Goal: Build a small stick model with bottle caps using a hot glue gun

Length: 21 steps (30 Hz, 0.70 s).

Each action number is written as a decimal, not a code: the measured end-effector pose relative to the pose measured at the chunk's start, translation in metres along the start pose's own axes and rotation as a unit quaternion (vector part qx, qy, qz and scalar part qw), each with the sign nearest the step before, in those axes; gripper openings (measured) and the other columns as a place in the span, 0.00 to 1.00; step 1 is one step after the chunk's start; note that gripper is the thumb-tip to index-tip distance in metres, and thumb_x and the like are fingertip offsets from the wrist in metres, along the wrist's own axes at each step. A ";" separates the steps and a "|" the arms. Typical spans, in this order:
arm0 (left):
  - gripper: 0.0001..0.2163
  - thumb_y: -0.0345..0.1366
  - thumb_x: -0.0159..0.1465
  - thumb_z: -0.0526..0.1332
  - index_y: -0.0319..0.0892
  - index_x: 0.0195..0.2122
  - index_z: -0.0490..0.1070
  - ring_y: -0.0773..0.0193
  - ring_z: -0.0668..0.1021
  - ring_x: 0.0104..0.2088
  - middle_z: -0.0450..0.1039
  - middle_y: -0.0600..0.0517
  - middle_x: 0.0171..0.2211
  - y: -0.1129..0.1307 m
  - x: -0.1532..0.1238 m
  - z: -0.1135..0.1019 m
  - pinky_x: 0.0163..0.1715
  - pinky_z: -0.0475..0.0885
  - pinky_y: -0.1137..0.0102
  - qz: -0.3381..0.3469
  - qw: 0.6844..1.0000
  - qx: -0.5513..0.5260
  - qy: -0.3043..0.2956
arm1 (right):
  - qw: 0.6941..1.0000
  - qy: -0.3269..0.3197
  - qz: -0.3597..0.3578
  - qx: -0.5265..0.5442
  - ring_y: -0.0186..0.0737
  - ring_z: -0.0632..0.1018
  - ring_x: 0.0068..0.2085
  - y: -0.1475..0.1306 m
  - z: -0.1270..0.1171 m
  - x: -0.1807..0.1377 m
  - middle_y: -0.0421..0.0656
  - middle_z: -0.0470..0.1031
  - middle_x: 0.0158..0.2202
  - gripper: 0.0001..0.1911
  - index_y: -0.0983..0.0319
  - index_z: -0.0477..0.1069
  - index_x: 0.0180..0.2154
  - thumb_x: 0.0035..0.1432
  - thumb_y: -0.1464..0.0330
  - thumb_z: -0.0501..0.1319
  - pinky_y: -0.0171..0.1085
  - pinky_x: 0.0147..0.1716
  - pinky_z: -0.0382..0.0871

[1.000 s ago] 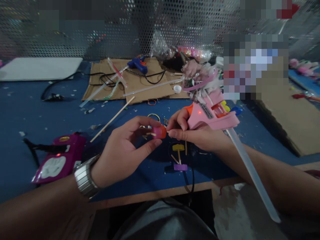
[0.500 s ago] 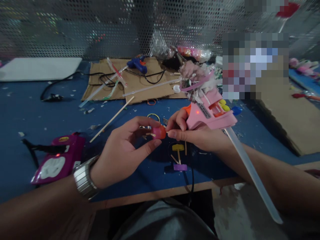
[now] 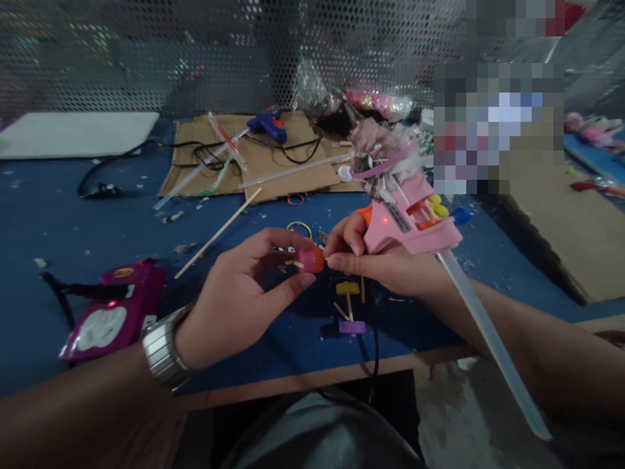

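Between the thumb and fingers of my left hand [image 3: 239, 303] is a pink bottle cap [image 3: 306, 259] set against an orange bottle cap [image 3: 318, 259], with short wooden sticks showing at the pink side. My right hand [image 3: 361, 257] pinches thumb and fingertips together at the orange cap's edge; what lies between them is too small to make out. Over that hand sits a pink glue gun [image 3: 415, 225], its long glue stick [image 3: 495, 345] crossing the forearm; what supports it is hidden. Below the hands, a yellow cap [image 3: 347, 288] and a purple cap [image 3: 352, 327] are joined by a stick.
A magenta case [image 3: 110, 312] with a red light lies left. Cardboard [image 3: 293, 172] at the back carries a blue glue gun [image 3: 267, 125] and cable. A wooden stick [image 3: 218, 233], a white board [image 3: 78, 135] and scraps lie about. More cardboard [image 3: 561, 228] is at the right.
Both hands and the caps hold nearly the same place. Only a very slight shift of the whole view shows.
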<state>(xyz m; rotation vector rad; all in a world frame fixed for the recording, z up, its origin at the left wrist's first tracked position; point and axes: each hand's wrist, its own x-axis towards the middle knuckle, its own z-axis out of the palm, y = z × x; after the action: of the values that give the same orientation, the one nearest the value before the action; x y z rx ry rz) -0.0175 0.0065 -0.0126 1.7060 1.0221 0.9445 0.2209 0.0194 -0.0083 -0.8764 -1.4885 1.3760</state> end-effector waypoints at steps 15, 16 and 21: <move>0.13 0.37 0.66 0.76 0.47 0.50 0.81 0.57 0.88 0.49 0.86 0.50 0.51 0.003 0.000 0.000 0.55 0.88 0.61 0.000 1.000 -0.004 -0.001 | 1.000 -0.006 -0.003 -0.003 0.39 0.82 0.39 0.000 -0.002 0.000 0.41 0.82 0.34 0.28 0.59 0.67 0.24 0.51 0.61 0.86 0.40 0.44 0.80; 0.12 0.37 0.66 0.76 0.48 0.50 0.81 0.57 0.88 0.49 0.86 0.50 0.52 0.002 0.000 0.000 0.55 0.88 0.61 0.000 1.000 -0.002 -0.001 | 1.000 -0.006 -0.003 -0.002 0.39 0.82 0.39 0.000 -0.002 0.000 0.41 0.82 0.34 0.28 0.59 0.67 0.24 0.51 0.61 0.86 0.40 0.44 0.80; 0.12 0.37 0.66 0.76 0.49 0.50 0.81 0.57 0.88 0.49 0.86 0.51 0.52 0.002 -0.001 0.000 0.55 0.88 0.61 -0.002 1.000 -0.005 0.001 | 1.000 -0.005 -0.002 0.001 0.40 0.83 0.39 0.000 -0.001 0.000 0.41 0.82 0.34 0.28 0.59 0.67 0.24 0.51 0.60 0.86 0.41 0.43 0.81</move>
<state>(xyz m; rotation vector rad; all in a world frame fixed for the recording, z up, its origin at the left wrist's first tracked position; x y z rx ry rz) -0.0177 0.0051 -0.0112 1.6948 1.0192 0.9476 0.2220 0.0195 -0.0088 -0.8655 -1.4956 1.3808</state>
